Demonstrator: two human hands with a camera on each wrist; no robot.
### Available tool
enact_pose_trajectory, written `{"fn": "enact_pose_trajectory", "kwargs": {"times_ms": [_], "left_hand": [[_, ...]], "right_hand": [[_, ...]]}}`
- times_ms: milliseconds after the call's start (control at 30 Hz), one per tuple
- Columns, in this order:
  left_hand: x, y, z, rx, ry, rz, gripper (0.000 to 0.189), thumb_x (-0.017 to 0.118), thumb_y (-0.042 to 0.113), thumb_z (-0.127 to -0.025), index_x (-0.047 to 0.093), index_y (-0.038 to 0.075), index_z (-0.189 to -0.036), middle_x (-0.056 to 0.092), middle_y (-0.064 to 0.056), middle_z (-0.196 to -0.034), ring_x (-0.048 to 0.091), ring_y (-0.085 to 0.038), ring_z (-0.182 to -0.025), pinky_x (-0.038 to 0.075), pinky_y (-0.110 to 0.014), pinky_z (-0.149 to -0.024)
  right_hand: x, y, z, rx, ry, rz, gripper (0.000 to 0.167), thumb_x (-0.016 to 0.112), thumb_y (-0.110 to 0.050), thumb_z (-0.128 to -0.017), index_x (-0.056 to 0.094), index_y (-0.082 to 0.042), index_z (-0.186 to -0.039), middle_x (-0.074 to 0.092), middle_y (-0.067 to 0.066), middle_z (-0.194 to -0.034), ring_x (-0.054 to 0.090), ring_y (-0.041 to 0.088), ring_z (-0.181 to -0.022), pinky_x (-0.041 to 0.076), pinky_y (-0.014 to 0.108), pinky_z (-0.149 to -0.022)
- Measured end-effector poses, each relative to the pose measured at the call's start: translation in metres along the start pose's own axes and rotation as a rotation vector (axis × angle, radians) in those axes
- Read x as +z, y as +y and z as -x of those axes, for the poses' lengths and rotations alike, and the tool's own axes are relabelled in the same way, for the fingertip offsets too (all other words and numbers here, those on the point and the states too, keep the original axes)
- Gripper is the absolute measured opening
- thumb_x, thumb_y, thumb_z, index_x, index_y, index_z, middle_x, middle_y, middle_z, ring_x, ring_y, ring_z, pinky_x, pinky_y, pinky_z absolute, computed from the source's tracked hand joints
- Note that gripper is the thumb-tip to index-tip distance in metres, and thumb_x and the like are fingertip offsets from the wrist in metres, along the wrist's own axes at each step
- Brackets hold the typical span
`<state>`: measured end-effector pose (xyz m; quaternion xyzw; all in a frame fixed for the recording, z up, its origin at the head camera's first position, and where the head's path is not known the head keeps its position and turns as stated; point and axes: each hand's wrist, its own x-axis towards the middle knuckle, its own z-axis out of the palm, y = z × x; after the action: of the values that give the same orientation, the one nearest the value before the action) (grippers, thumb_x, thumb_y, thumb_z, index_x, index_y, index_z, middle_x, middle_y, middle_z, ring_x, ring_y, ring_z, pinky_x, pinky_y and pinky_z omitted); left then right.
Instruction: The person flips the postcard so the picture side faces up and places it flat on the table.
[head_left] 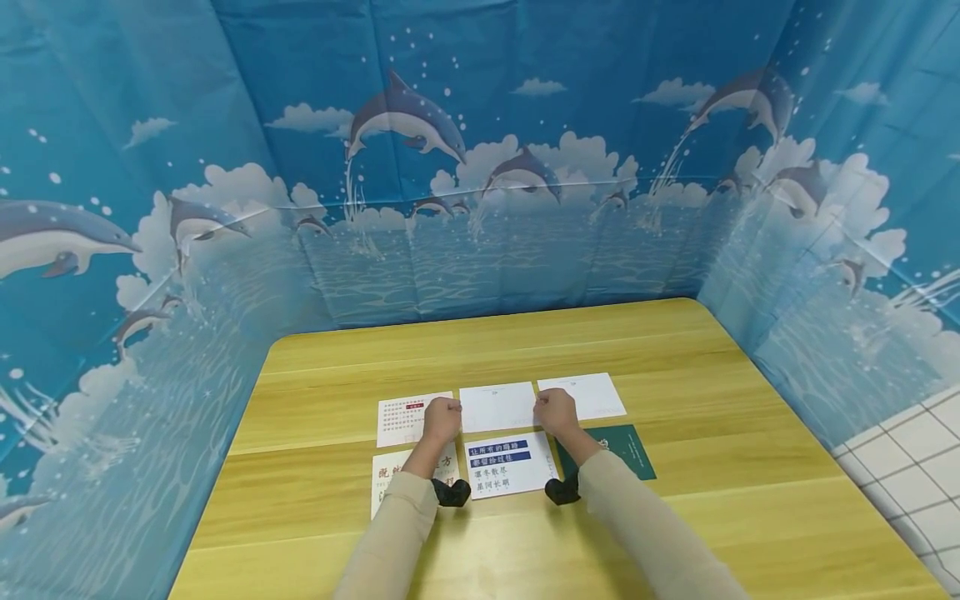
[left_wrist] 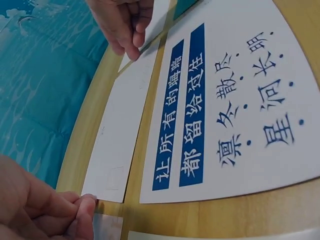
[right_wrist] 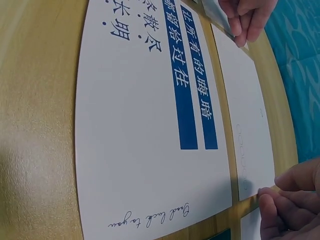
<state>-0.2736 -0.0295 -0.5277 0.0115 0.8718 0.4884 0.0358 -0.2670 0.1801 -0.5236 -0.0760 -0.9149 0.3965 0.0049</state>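
Note:
A white postcard (head_left: 498,407) with faint printed marks lies in the middle of the far row on the table. My left hand (head_left: 442,418) pinches its left edge between thumb and curled fingers. At its opposite edge, my right hand (head_left: 556,410) pinches the card in the same way. Both hands appear low, close to the tabletop. Just nearer to me is a postcard with blue bands and lettering (left_wrist: 220,100), lying flat between my forearms. Handwriting reading "Good luck to you" runs along one end of it in the right wrist view.
Beside the left hand are a card with red print (head_left: 397,425) and another with large characters (head_left: 390,492), partly under my forearm. Rightward lie a white card (head_left: 596,396) and a green card (head_left: 626,450). A dolphin-patterned curtain (head_left: 480,250) borders the wooden table (head_left: 322,367).

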Motion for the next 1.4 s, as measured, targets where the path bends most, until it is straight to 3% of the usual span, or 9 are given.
{"fn": "enact_pose_trajectory", "kwargs": {"times_ms": [67,133,200,300,400,533,700,933,1400], "left_hand": [[0.0,0.0,-0.002,-0.016,0.008,0.004,0.025,0.045,-0.002,-0.09,0.062,-0.013,-0.105,0.061,-0.023,-0.104,0.058,-0.035,-0.086,0.047,-0.036,-0.062],[0.001,0.0,-0.004,-0.013,0.032,-0.008,0.016,0.047,-0.007,-0.083,0.062,-0.01,-0.078,0.06,-0.015,-0.074,0.053,-0.025,-0.062,0.041,-0.029,-0.051],[0.003,0.0,-0.006,0.008,0.076,-0.037,0.02,0.051,-0.012,-0.073,0.048,-0.001,-0.056,0.042,-0.004,-0.052,0.037,-0.015,-0.048,0.03,-0.024,-0.044],[0.006,0.001,-0.007,0.02,0.121,-0.048,0.037,0.053,-0.017,-0.062,0.03,0.01,-0.051,0.019,0.004,-0.046,0.018,-0.012,-0.044,0.018,-0.024,-0.042],[0.009,0.001,-0.008,0.011,0.153,-0.042,0.037,0.056,-0.019,-0.06,0.033,0.009,-0.053,0.02,0.004,-0.048,0.018,-0.012,-0.046,0.018,-0.024,-0.043],[0.01,-0.001,-0.009,-0.046,0.162,0.01,0.02,0.058,-0.02,-0.06,0.054,-0.001,-0.066,0.039,-0.002,-0.056,0.031,-0.014,-0.052,0.026,-0.024,-0.043],[0.008,-0.002,-0.009,-0.076,0.178,0.064,0.039,0.06,-0.018,-0.06,0.067,-0.007,-0.098,0.061,-0.011,-0.08,0.05,-0.019,-0.071,0.041,-0.025,-0.051],[0.006,-0.001,-0.009,-0.049,0.215,0.084,0.023,0.064,-0.008,-0.071,0.069,-0.007,-0.094,0.064,-0.01,-0.08,0.058,-0.021,-0.076,0.05,-0.034,-0.07],[0.001,0.002,-0.005,0.025,0.182,0.052,0.016,0.064,0.003,-0.082,0.07,-0.002,-0.096,0.067,-0.012,-0.088,0.061,-0.02,-0.074,0.051,-0.03,-0.063]], "right_hand": [[0.001,-0.001,0.0,0.042,0.002,-0.042,0.03,0.049,-0.001,-0.088,0.058,0.012,-0.113,0.057,0.027,-0.114,0.057,0.033,-0.093,0.047,0.036,-0.067],[0.002,-0.002,0.001,0.077,0.006,-0.067,0.03,0.049,-0.003,-0.089,0.059,0.012,-0.113,0.057,0.026,-0.114,0.057,0.033,-0.098,0.048,0.035,-0.069],[0.003,-0.002,0.001,0.108,0.009,-0.097,0.028,0.049,-0.004,-0.089,0.061,0.011,-0.11,0.058,0.025,-0.113,0.057,0.031,-0.092,0.047,0.033,-0.064],[0.005,-0.001,0.0,0.129,0.025,-0.122,0.025,0.05,-0.003,-0.088,0.065,0.009,-0.103,0.06,0.024,-0.108,0.055,0.024,-0.077,0.042,0.028,-0.055],[0.007,0.0,0.0,0.133,0.034,-0.14,0.02,0.049,-0.002,-0.087,0.065,0.009,-0.088,0.059,0.024,-0.094,0.046,0.024,-0.067,0.035,0.028,-0.052],[0.01,0.003,0.0,0.161,0.046,-0.169,0.024,0.051,-0.004,-0.086,0.065,0.009,-0.1,0.06,0.026,-0.102,0.057,0.033,-0.09,0.048,0.036,-0.069],[0.013,0.004,0.001,0.197,0.069,-0.22,0.031,0.055,-0.006,-0.086,0.061,0.009,-0.113,0.057,0.025,-0.116,0.05,0.038,-0.111,0.045,0.045,-0.085],[0.009,-0.001,0.002,0.198,0.136,-0.274,0.03,0.061,-0.004,-0.082,0.062,0.01,-0.109,0.064,0.021,-0.1,0.059,0.033,-0.095,0.049,0.039,-0.078],[0.001,-0.005,-0.008,0.024,0.074,-0.049,0.042,0.065,-0.002,-0.08,0.054,0.01,-0.118,0.052,0.01,-0.079,0.046,0.022,-0.071,0.04,0.032,-0.062]]}}
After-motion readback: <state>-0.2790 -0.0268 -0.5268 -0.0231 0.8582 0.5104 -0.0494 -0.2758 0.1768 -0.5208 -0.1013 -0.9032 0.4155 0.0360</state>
